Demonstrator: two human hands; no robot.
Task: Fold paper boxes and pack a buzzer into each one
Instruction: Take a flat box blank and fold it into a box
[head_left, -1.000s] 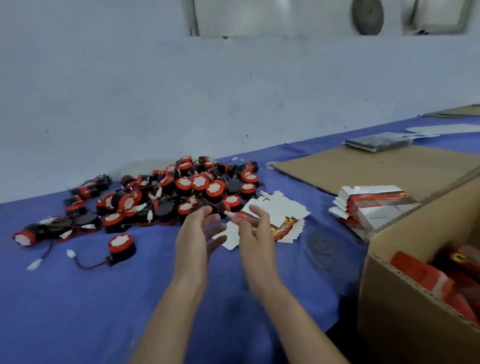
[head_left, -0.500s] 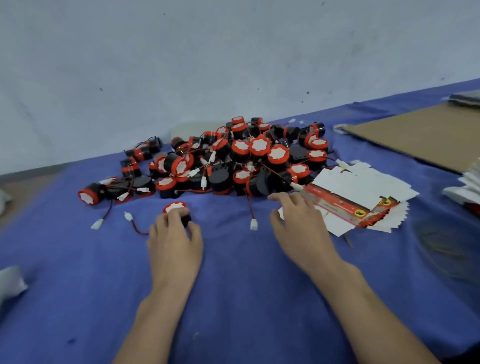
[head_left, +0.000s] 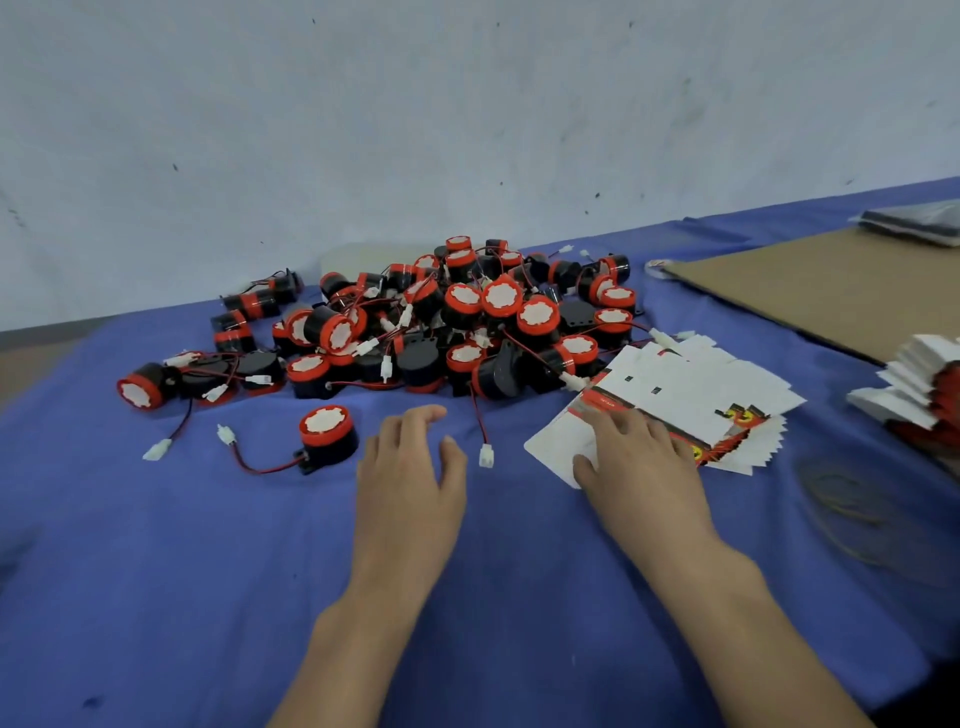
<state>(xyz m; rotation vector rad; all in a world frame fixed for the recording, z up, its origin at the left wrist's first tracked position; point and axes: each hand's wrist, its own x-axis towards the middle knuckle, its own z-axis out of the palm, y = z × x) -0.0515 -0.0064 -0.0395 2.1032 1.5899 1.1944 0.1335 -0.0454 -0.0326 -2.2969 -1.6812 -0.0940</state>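
A: Head view: right hand (head_left: 641, 467) presses flat on the unfolded boxes (head_left: 691, 389), fingers straight, gripping nothing.

B: Left hand (head_left: 410, 467) hovers loose and empty beside a lone buzzer (head_left: 328, 436) on the surface (head_left: 156, 571). Likely next: peel one box off, then fold.

Right hand (head_left: 636, 457) rests on flat white-and-red paper box blanks (head_left: 691, 400); left hand (head_left: 410, 467) hovers open near a loose red-capped black buzzer (head_left: 327, 436).

Bare L forearm (head_left: 363, 639) & R forearm (head_left: 727, 623) reach fwd from the bottom edge. L hand (head_left: 410, 478) is palm down, fingers loosely bent, thumb out to the right (holding nothing). R hand (head_left: 641, 460) is palm down, fingers laid fairly flat, thumb spread left.
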